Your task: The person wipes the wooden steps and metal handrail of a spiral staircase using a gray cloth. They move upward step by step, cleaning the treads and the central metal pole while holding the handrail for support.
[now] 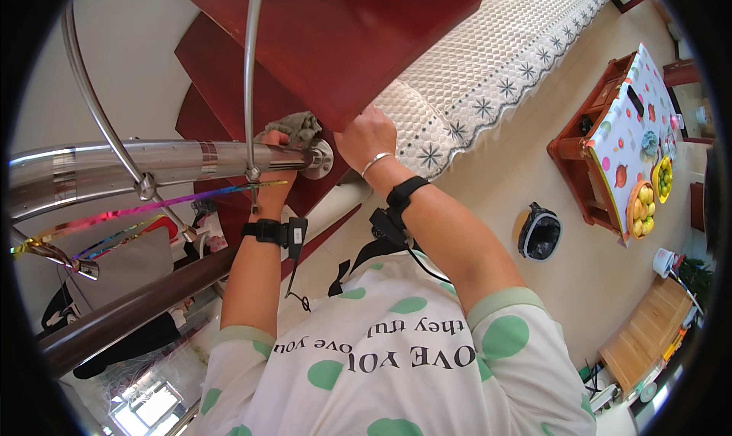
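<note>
My left hand [276,139] is partly hidden behind a shiny stainless steel tube [229,160], its fingers on a crumpled grey-green cloth [294,128]. The cloth lies against a dark red wooden stair tread, beside the tube's round flange [323,159]. At the near corner of the topmost visible red wooden stair tread [349,41], my right hand [369,136] has its fingers curled around the edge; some fingertips are hidden. A bangle circles the right wrist, and both forearms carry black strapped devices.
Thin curved metal rods [250,64] and a shiny ribbon [171,204] are close on the left. A dark handrail [143,307] runs below them. To the right are a quilted cover [474,64], a lined waste bin [540,236] and a table with fruit baskets [615,144].
</note>
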A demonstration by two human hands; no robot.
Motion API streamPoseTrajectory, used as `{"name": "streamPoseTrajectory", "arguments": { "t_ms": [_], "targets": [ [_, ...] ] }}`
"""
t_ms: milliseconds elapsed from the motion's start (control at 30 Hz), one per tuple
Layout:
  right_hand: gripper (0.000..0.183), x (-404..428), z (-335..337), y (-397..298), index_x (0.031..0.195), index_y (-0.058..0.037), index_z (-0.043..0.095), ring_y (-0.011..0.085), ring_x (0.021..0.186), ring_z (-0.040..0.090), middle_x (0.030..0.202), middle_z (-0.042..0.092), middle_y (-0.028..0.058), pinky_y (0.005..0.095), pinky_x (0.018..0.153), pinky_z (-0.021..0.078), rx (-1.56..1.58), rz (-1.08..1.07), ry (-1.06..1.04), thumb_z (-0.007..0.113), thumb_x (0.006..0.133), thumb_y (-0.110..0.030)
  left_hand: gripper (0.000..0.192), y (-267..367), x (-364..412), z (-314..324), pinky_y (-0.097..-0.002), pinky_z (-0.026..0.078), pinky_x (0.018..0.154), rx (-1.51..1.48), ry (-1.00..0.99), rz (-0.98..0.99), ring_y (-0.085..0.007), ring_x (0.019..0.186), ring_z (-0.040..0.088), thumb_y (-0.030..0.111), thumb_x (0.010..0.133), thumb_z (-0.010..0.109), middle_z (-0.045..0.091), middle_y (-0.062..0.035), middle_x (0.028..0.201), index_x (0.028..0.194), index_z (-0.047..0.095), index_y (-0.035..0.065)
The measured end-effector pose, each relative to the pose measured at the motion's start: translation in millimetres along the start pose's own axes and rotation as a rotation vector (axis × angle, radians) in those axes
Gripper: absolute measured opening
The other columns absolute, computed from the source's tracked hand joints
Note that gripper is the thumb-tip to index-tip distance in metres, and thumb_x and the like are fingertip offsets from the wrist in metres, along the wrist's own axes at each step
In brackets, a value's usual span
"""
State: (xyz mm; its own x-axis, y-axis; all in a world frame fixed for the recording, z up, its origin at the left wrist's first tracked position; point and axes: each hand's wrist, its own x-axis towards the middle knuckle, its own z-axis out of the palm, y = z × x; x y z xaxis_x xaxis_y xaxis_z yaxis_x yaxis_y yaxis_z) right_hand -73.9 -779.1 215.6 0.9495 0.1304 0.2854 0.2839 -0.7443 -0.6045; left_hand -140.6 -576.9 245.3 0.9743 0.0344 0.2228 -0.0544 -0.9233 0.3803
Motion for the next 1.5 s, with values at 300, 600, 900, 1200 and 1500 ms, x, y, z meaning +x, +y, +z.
{"name": "streamPoseTrajectory", "arguments": {
  "t_ms": [300,600,900,1200,1500],
  "targets": [
    [0.028,-1.4,-3.6,6.8,0.106,-0.0051,0.066,0.0333,0.079,0.068,0.093,0.064,0.0147,0.0437,0.069,0.0555,-0.02,0.025,-0.089,0.065,0.091,-0.029,0.017,-26.3,-15.4,7.5,-0.0367,0.048,0.072,0.415,-0.09,0.3,-0.0247,0.078,0.057,0.003,0.087,0.068,0.058,-0.0126,0.086,0.096,0.054,0.0019],
    [0.027,-0.9,-1.7,2.1,0.103,-0.0047,0.067,0.0339,0.077,0.068,0.092,0.065,0.0154,0.0441,0.068,0.0558,0.029,0.006,-0.027,0.065,0.091,-0.029,0.033,-12.1,1.3,11.2,-0.0438,0.049,0.066,0.165,-0.017,-0.017,-0.0365,0.077,0.06,0.016,0.08,0.083,0.06,-0.0177,0.084,0.089,0.054,0.0032],
    [0.023,-0.6,-4.2,6.3,0.098,-0.0043,0.066,0.0341,0.075,0.068,0.09,0.064,0.0152,0.0442,0.067,0.0554,0.059,-0.012,-0.061,0.066,0.089,-0.025,0.02,-25.2,-16.7,2.9,-0.0472,0.048,0.072,0.293,-0.019,0.417,-0.0372,0.08,0.058,0.002,0.084,0.072,0.057,-0.0159,0.089,0.094,0.054,0.0029],
    [0.023,1.0,-2.9,9.4,0.099,-0.0053,0.066,0.0339,0.074,0.068,0.091,0.065,0.0146,0.0454,0.066,0.0559,0.017,0.01,-0.077,0.063,0.092,-0.027,0.028,-2.7,3.5,13.4,-0.0462,0.046,0.067,0.268,0.135,0.238,-0.0377,0.076,0.058,0.016,0.084,0.079,0.058,-0.0196,0.08,0.086,0.056,0.0003],
    [0.024,-1.3,1.4,3.1,0.097,-0.0057,0.066,0.0341,0.073,0.068,0.09,0.065,0.0142,0.046,0.066,0.0562,0.032,-0.028,-0.007,0.064,0.092,-0.029,0.003,-51.9,-34.7,19.6,-0.0467,0.051,0.072,0.414,0.049,0.303,-0.0341,0.083,0.067,0.008,0.09,0.069,0.066,-0.0137,0.082,0.091,0.066,0.0072]
  ]
}}
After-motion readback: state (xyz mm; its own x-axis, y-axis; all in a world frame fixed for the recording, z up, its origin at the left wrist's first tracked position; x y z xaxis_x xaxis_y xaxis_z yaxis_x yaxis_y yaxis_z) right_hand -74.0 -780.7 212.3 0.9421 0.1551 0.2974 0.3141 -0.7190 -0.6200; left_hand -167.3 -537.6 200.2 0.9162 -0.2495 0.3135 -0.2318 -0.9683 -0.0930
